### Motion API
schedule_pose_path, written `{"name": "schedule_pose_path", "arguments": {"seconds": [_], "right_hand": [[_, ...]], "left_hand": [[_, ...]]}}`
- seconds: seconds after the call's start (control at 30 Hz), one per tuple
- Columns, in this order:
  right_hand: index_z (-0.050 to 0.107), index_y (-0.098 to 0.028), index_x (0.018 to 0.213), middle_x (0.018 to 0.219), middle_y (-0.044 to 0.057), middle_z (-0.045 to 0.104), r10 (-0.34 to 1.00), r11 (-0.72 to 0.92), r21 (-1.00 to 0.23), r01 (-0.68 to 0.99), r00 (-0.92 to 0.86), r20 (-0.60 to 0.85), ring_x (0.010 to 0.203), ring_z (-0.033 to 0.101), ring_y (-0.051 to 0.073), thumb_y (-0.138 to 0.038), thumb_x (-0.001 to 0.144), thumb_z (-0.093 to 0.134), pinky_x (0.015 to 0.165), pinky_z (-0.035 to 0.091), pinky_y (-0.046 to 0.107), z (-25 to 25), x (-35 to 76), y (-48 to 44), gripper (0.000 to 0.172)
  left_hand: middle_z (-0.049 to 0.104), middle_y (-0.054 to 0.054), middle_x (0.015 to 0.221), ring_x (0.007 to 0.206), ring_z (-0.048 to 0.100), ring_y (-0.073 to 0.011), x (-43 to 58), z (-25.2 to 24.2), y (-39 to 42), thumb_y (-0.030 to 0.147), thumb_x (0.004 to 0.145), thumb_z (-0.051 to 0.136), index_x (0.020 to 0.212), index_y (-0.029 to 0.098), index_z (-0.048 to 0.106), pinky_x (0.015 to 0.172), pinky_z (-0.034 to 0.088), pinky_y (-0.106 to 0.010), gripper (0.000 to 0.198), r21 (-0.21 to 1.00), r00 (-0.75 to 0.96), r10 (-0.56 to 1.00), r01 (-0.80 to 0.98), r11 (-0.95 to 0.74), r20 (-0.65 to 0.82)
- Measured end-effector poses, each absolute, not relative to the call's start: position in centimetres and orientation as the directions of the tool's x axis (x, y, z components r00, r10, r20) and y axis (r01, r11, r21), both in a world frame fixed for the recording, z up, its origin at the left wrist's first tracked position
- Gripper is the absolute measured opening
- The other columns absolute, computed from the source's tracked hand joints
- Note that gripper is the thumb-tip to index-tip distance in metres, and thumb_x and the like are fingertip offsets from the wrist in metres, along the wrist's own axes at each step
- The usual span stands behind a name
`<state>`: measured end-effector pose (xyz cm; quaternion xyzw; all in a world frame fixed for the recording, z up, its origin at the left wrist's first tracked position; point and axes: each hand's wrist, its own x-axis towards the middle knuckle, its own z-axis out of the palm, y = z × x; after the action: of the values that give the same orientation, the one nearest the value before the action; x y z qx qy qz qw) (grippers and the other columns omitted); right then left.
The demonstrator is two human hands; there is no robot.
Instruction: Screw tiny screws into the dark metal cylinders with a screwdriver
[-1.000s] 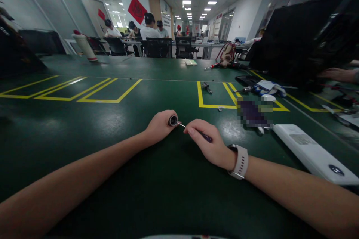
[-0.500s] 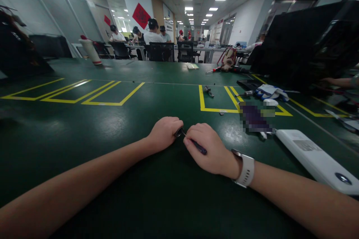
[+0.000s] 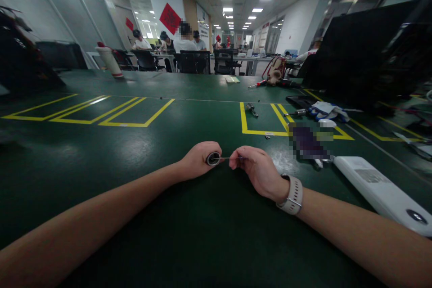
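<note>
My left hand (image 3: 199, 160) rests on the green table (image 3: 141, 144), fingers wrapped round a small dark cylinder (image 3: 213, 159) whose round end faces me. My right hand (image 3: 257, 171), with a white watch on its wrist, pinches a thin tool (image 3: 231, 158). The tool's slim metal shaft points left and its tip meets the cylinder's end. Most of the tool's handle is hidden inside my right fingers.
A long white device (image 3: 378, 189) lies to the right. Further back are gloves (image 3: 326, 110), small screwdrivers (image 3: 251, 110), yellow floor-tape boxes (image 3: 135, 112) and a white and red cup (image 3: 110, 62). Black equipment (image 3: 364, 54) stands at right. Seated people (image 3: 182, 42) work at far tables.
My right hand has drawn back to the right, so the tool's shaft now shows level between the hands. The left hand turned the cylinder's end towards me.
</note>
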<state>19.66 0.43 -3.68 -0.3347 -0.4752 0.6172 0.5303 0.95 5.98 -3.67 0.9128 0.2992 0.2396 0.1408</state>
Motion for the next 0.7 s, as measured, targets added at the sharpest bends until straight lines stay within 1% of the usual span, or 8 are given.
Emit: {"name": "schedule_pose_path", "arguments": {"seconds": [0.1,0.2,0.3,0.4,0.47,0.53,0.63,0.7], "right_hand": [[0.066,-0.016,0.068,0.069,0.003,0.063,0.957,0.126,-0.964,-0.236,-0.227,0.180,0.068,0.058,0.015,-0.029,0.082,0.054,0.067,0.047,0.031,-3.4,19.8,0.0,0.022],[0.065,-0.017,0.080,0.075,0.003,0.063,0.911,0.359,-0.932,0.044,-0.232,0.340,0.075,0.059,0.016,-0.025,0.087,0.049,0.071,0.047,0.032,-2.8,19.9,-1.0,0.020],[0.061,-0.017,0.084,0.077,0.003,0.062,0.816,0.577,-0.734,0.359,-0.300,0.495,0.073,0.056,0.017,-0.018,0.086,0.049,0.070,0.043,0.034,-2.4,19.7,-2.0,0.013],[0.057,-0.017,0.078,0.075,0.003,0.060,0.747,0.665,-0.566,0.487,-0.405,0.528,0.071,0.054,0.017,-0.014,0.083,0.049,0.071,0.041,0.035,-2.1,19.5,-2.4,0.010],[0.057,-0.017,0.075,0.073,0.002,0.060,0.772,0.636,-0.609,0.474,-0.397,0.496,0.070,0.054,0.016,-0.014,0.083,0.050,0.072,0.041,0.035,-2.0,19.6,-2.1,0.011],[0.058,-0.018,0.072,0.071,0.002,0.060,0.837,0.541,-0.750,0.382,-0.338,0.431,0.069,0.055,0.016,-0.018,0.083,0.049,0.070,0.041,0.034,-2.0,19.8,-1.6,0.014],[0.059,-0.017,0.068,0.068,0.002,0.060,0.923,0.321,-0.941,0.107,-0.259,0.286,0.067,0.056,0.016,-0.022,0.081,0.050,0.067,0.043,0.033,-2.3,20.2,-0.7,0.016],[0.060,-0.017,0.066,0.066,0.002,0.061,0.952,0.199,-0.977,-0.074,-0.222,0.211,0.067,0.057,0.016,-0.022,0.078,0.052,0.068,0.044,0.033,-2.7,20.2,-0.3,0.015]], "left_hand": [[0.053,0.001,0.068,0.062,0.050,-0.0119,0.9,-3.8,6.0,0.025,0.082,0.052,0.070,0.017,0.051,0.059,0.039,-0.025,0.014,0.376,0.699,0.622,0.503,-0.779,0.353],[0.053,0.000,0.068,0.063,0.050,-0.0130,1.0,-3.9,6.0,0.017,0.080,0.050,0.071,0.017,0.051,0.061,0.039,-0.025,0.009,0.311,0.681,0.637,0.556,-0.771,0.361],[0.053,-0.001,0.069,0.065,0.051,-0.0146,1.2,-4.0,5.9,0.011,0.079,0.047,0.071,0.017,0.051,0.064,0.040,-0.027,0.010,0.221,0.709,0.610,0.571,-0.791,0.353],[0.054,-0.002,0.069,0.067,0.051,-0.0159,1.3,-3.9,5.7,0.006,0.076,0.045,0.070,0.016,0.051,0.065,0.039,-0.028,0.013,0.139,0.737,0.583,0.574,-0.807,0.343],[0.054,-0.002,0.069,0.067,0.051,-0.0162,1.3,-3.8,5.6,0.005,0.076,0.045,0.070,0.016,0.051,0.064,0.039,-0.029,0.014,0.122,0.745,0.575,0.571,-0.812,0.339],[0.053,-0.002,0.068,0.067,0.051,-0.0161,1.2,-3.8,5.6,0.006,0.077,0.046,0.071,0.016,0.052,0.064,0.039,-0.029,0.014,0.133,0.752,0.564,0.555,-0.821,0.340],[0.052,0.000,0.068,0.065,0.050,-0.0147,1.0,-3.9,5.8,0.009,0.079,0.047,0.071,0.016,0.052,0.063,0.038,-0.027,0.012,0.182,0.753,0.562,0.533,-0.826,0.343],[0.051,0.000,0.068,0.063,0.049,-0.0134,0.9,-3.9,6.0,0.012,0.081,0.049,0.071,0.017,0.051,0.062,0.038,-0.026,0.011,0.234,0.746,0.570,0.520,-0.822,0.345]]}}
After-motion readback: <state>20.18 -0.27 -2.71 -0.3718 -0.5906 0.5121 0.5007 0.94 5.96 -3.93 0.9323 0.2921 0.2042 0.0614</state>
